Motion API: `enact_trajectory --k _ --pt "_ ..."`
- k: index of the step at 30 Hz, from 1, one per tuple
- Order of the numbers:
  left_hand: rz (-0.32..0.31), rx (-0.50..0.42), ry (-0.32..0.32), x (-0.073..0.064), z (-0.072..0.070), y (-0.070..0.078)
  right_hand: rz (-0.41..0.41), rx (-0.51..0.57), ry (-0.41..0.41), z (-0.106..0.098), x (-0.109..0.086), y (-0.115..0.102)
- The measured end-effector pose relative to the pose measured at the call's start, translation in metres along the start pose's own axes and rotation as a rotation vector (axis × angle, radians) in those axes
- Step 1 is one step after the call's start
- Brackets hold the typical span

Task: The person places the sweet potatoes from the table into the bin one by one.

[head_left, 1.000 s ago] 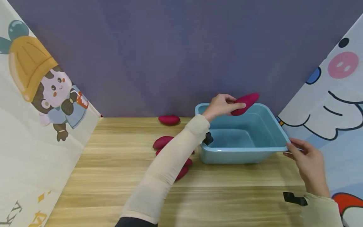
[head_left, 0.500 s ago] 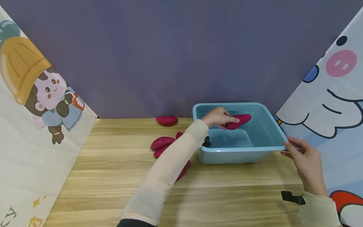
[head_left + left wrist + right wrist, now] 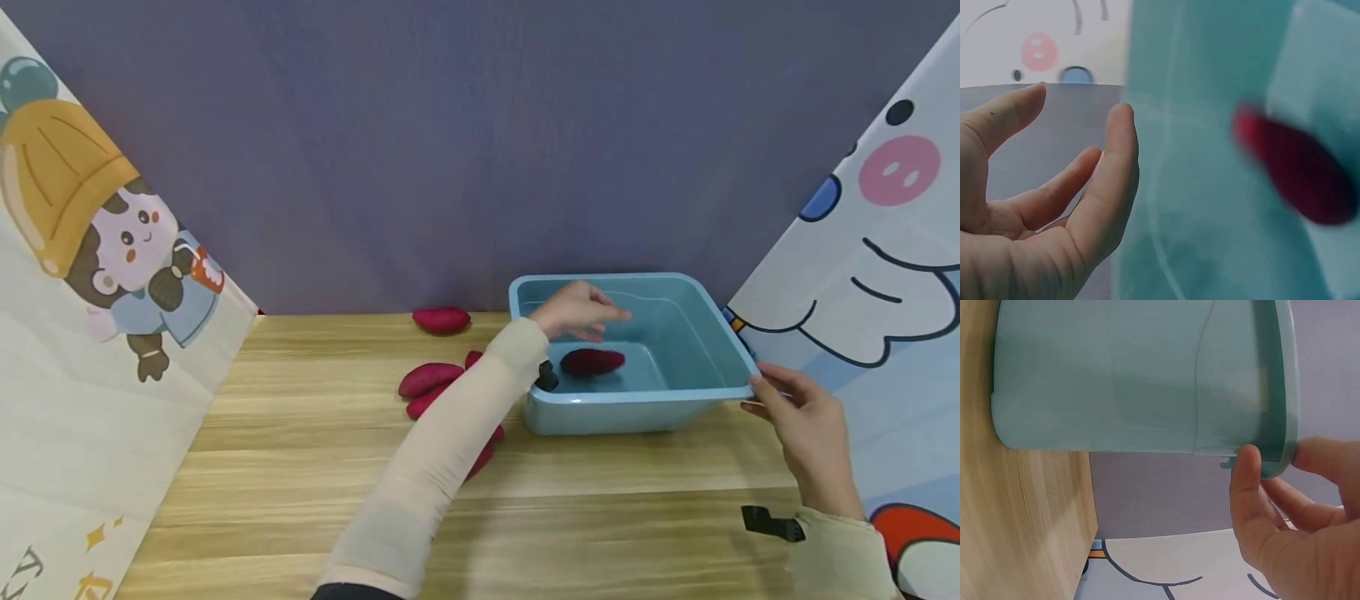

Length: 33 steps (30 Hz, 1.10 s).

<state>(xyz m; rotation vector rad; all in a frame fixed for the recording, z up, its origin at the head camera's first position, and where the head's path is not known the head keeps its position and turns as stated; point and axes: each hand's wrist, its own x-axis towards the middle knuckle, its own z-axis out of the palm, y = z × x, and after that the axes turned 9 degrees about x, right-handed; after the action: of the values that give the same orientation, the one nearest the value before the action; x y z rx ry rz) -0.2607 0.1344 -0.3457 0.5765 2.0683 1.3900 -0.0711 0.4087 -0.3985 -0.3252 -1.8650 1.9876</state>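
Inside the blue plastic basin (image 3: pixel 637 398) is a single dark red sweet potato (image 3: pixel 592 362), blurred in the left wrist view as a red shape (image 3: pixel 1297 169). My left hand (image 3: pixel 577 311) hovers over the basin's left part, fingers spread apart and holding nothing. At the basin's front right corner, my right hand (image 3: pixel 813 433) pinches the rim between thumb and fingers, as the right wrist view shows with the basin's rim (image 3: pixel 1290 394). Left of the basin, several more sweet potatoes (image 3: pixel 430 379) lie on the table, partly hidden behind my left sleeve.
One sweet potato (image 3: pixel 441 320) lies apart near the back edge of the wooden table (image 3: pixel 300 467). A dark grey-blue wall (image 3: pixel 375 150) rises right behind the table. Cartoon-printed panels stand at the left (image 3: pixel 82 350) and right (image 3: pixel 877 275).
My left hand lowered the sweet potato into the basin and let go; its fingers have spread and it now lies below the hand. The right hand keeps its grip on the rim.
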Motion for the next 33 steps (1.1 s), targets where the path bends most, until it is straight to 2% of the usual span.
enact_trajectory --k 4,9,11,14,19,25,33 --pt "0.049 -0.054 -0.021 -0.010 -0.005 0.013 -0.024 0.083 -0.021 0.000 0.000 0.002" --pt "0.145 -0.060 -0.015 -0.040 -0.014 0.032 -0.017 0.100 -0.015 -0.001 -0.003 0.003" --pt "0.196 -0.030 -0.006 -0.055 -0.020 0.033 -0.011 0.100 -0.011 -0.001 -0.004 0.004" --pt "0.255 0.017 0.026 -0.078 -0.030 0.026 -0.005 0.090 -0.010 -0.001 -0.006 0.004" --pt "0.294 0.057 0.095 -0.115 -0.044 -0.002 0.004 0.086 0.005 -0.002 -0.010 0.001" --pt "0.294 0.077 0.160 -0.156 -0.054 -0.051 -0.002 0.114 0.008 -0.001 -0.011 0.000" --pt "0.182 0.203 0.280 -0.214 -0.058 -0.117 0.008 0.097 0.011 0.000 -0.011 0.000"
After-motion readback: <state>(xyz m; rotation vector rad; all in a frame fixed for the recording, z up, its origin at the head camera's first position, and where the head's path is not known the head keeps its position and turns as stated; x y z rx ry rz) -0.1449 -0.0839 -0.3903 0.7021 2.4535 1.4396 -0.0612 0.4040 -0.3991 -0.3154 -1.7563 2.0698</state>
